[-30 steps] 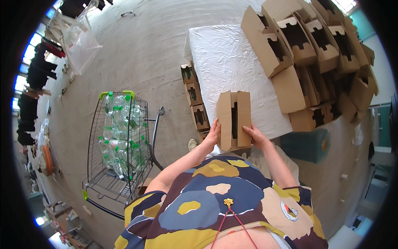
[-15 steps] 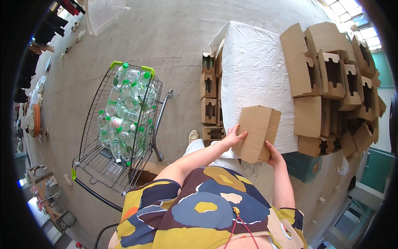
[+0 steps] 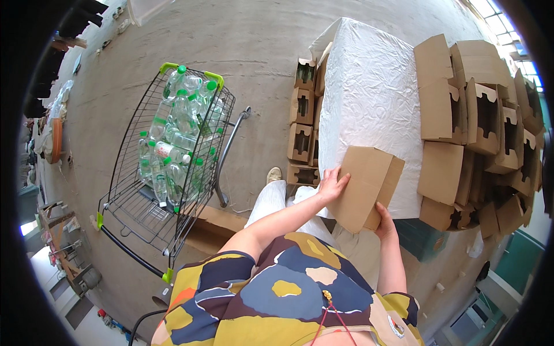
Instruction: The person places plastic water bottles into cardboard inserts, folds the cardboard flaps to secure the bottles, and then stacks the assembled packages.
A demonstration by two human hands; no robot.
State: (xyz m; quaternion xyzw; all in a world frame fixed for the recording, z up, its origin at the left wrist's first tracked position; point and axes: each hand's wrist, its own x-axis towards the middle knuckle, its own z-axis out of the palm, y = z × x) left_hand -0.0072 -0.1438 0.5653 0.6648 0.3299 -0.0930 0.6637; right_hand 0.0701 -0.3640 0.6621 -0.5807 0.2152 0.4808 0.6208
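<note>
Between my hands is a brown cardboard box (image 3: 363, 184), tilted at the near edge of a table covered with a white cloth (image 3: 375, 86). My left hand (image 3: 334, 185) grips its left side, thumb lying on the upper face and fingers along the edge. At the lower right, my right hand (image 3: 385, 220) holds the box's other side, with the thumb on the cardboard and the other fingers partly hidden. What is inside the box, if anything, does not show.
A wire shopping cart (image 3: 124, 199) full of clear green-capped plastic bottles (image 3: 184, 112) stands at my left. Cardboard boxes with cut-out openings (image 3: 482, 118) are piled right of the table; several more (image 3: 301, 141) are stacked along its left side. A dark green crate (image 3: 424, 237) sits below the pile.
The view has shifted, so the surroundings sit differently in it. My hands still hold the box, which has turned slightly and shows more of its right side.
</note>
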